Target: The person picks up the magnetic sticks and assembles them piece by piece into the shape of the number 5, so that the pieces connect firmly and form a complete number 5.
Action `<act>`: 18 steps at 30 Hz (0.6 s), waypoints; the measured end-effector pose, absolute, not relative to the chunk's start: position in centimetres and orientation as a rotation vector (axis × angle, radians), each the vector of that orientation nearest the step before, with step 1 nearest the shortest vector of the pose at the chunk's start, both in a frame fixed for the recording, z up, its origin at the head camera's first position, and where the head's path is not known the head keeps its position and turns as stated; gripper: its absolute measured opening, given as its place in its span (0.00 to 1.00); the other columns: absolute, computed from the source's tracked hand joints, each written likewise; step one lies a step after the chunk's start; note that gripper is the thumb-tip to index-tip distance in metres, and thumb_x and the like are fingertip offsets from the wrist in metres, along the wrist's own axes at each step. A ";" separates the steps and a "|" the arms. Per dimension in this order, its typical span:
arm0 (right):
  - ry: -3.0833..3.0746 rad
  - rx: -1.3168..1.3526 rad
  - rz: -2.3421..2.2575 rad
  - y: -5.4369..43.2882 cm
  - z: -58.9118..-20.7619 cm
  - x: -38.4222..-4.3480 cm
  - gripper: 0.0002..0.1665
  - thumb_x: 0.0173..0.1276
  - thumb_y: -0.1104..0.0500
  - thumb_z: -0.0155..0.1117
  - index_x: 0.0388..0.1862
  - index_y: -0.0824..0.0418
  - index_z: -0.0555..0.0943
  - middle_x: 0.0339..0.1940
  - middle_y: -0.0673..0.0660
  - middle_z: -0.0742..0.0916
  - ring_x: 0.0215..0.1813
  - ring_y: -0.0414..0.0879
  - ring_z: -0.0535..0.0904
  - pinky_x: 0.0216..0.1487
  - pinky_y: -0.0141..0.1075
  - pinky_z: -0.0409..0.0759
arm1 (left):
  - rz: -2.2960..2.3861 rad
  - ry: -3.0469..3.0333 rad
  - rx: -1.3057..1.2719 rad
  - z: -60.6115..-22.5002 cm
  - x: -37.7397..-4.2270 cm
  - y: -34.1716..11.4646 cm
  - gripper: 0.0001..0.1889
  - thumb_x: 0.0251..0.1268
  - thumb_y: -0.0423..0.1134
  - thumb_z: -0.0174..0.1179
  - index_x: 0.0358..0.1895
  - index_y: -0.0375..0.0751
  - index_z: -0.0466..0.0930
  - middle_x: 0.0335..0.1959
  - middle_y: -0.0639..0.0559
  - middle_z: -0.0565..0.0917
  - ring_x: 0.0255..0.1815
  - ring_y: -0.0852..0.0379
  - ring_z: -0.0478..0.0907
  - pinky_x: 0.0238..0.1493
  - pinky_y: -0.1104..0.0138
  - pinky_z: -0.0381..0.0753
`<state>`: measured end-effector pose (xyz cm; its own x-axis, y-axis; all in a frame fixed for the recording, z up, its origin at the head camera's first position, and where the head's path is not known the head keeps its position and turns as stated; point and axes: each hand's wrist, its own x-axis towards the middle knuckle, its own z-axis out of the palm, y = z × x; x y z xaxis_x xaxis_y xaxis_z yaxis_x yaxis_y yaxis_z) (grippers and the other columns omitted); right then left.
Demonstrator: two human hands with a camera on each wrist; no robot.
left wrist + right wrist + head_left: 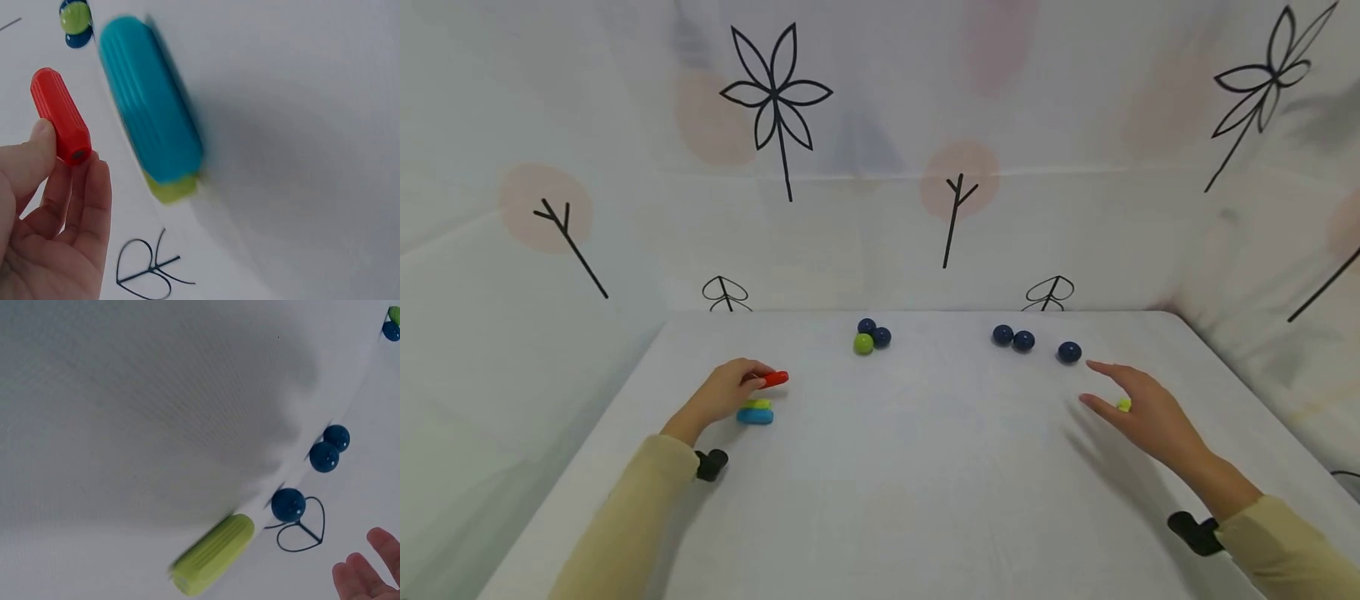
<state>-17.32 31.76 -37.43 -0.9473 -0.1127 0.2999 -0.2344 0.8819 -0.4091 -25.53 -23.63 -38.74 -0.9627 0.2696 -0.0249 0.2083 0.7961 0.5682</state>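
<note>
My left hand (730, 389) pinches a red ribbed rod (60, 115) between thumb and fingers, held above the table at the left. Just nearer to me lie a blue ribbed rod (150, 100) and a yellow-green rod (758, 404), side by side on the white tabletop. On the right side, my right hand (1153, 417) hovers with thumb and fingers spread apart, holding nothing. A second yellow-green rod (214, 553) lies on the table by it, mostly hidden behind the hand in the head view. Close to its fingertips sits a single dark blue ball (1070, 352).
At the back middle, two dark blue balls (882, 337) and a green ball (863, 343) touch in a cluster. Another pair of dark blue balls (1023, 341) stands further right. A patterned white cloth (865, 242) hangs behind the table's far edge.
</note>
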 end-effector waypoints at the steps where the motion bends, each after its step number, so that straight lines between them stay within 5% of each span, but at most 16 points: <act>1: -2.783 0.263 0.651 31.7 -37.4 -17.3 0.34 0.63 0.52 0.65 0.62 0.70 0.69 0.58 0.75 0.71 0.59 0.71 0.63 0.52 0.65 0.63 | 0.896 2.880 0.383 -38.7 -25.4 -23.3 0.14 0.68 0.33 0.53 0.54 0.35 0.75 0.49 0.41 0.76 0.48 0.44 0.70 0.53 0.50 0.72; 18: -2.773 0.272 0.657 31.7 -37.8 -17.9 0.33 0.62 0.56 0.66 0.61 0.71 0.69 0.58 0.75 0.72 0.58 0.71 0.64 0.52 0.64 0.64 | 1.005 2.894 0.552 -38.9 -23.1 -18.0 0.13 0.65 0.33 0.57 0.53 0.39 0.77 0.46 0.48 0.78 0.44 0.52 0.73 0.47 0.59 0.77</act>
<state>-17.92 31.72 -37.83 -0.9436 -0.1172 0.3095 -0.2436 0.8791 -0.4097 -23.14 -18.00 -38.88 -0.9368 0.3387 0.0879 0.3203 0.7290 0.6050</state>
